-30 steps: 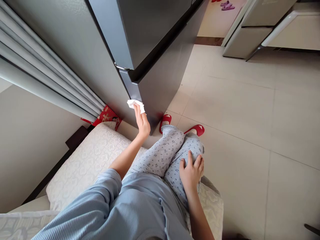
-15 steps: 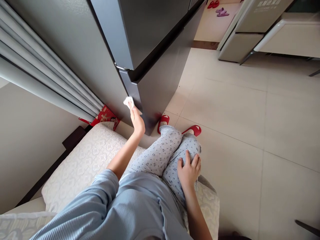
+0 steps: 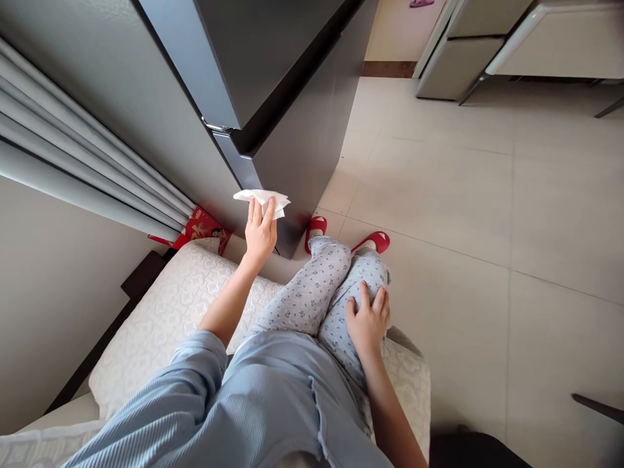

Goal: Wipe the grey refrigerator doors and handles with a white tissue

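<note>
My left hand is raised with its fingers pinching a white paper tissue by the lower corner of a dark grey refrigerator. From this view I cannot tell whether the tissue touches the door. My right hand rests on my knee, on floral pale-blue pajama trousers, its fingers spread and holding nothing. Red slippers are on my feet, just beyond my knees.
I am seated on a quilted cream cushion. Grey curtains hang at the left, with a red paper packet wedged behind the cushion. Beige floor tiles spread to the right, and pale cabinets stand at the top right.
The tissue has gone from a small bunch to a wider, flatter sheet in my left hand. My head has turned slightly, shifting the view. My right hand stays on my knee.
</note>
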Action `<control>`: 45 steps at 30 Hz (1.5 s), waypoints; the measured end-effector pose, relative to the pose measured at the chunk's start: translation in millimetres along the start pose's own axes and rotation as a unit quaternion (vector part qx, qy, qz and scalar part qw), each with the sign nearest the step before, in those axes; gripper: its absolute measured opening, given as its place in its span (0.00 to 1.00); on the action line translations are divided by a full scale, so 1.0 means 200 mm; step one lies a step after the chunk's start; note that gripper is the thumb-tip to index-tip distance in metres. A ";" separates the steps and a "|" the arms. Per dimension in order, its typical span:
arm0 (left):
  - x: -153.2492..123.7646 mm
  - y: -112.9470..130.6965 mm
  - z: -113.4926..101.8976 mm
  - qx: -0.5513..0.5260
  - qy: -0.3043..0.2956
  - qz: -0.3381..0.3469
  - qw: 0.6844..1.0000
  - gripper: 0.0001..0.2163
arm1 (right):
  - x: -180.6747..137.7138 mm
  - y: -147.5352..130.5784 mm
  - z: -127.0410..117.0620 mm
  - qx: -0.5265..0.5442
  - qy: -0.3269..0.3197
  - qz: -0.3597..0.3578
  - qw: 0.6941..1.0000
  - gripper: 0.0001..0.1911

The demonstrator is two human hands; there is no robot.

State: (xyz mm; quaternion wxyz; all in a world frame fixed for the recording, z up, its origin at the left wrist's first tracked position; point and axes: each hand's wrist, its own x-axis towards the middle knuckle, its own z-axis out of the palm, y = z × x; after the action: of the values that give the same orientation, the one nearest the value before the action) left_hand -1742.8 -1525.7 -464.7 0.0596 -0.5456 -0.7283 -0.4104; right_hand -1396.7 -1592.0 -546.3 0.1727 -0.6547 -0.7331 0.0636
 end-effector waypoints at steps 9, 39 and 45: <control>-0.22 -0.02 0.07 0.025 -0.071 -0.037 0.996 0.24 | 0.00 0.02 0.01 0.000 0.001 -0.006 1.000 0.29; -0.41 -0.08 0.17 -0.092 -0.164 -0.160 0.969 0.18 | -0.01 0.04 0.00 0.020 -0.011 0.003 1.000 0.30; -0.51 -0.03 0.03 -0.349 -0.141 -0.432 0.820 0.24 | 0.00 0.02 -0.01 0.056 -0.020 0.027 0.998 0.31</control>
State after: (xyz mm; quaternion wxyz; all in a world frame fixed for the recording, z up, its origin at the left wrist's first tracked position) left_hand -1704.5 -1599.1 -526.3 -0.4215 -0.2116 -0.6976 -0.5394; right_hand -1391.9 -1592.0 -544.9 0.1927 -0.6622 -0.7136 0.1229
